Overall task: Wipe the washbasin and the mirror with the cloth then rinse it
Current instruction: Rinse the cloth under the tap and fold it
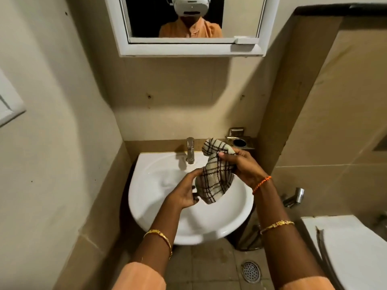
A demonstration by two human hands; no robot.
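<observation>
A cream cloth [215, 176] with dark checks is bunched up above the white washbasin [150, 208]. My right hand [243, 166] grips its upper part, thumb pressed on the fabric. My left hand [185, 190] holds its lower left side, fingers curled under it. The chrome tap [190, 150] stands at the back of the basin, just left of the cloth, and I see no water running from it. The white-framed mirror [188, 19] hangs on the wall above and reflects a person in an orange top wearing a headset.
A steel soap holder [240, 141] sits on the ledge behind the cloth. A white toilet lid [351, 248] and a chrome spray nozzle [293, 197] are at the right. A round floor drain [250, 271] lies below. Beige walls close in on both sides.
</observation>
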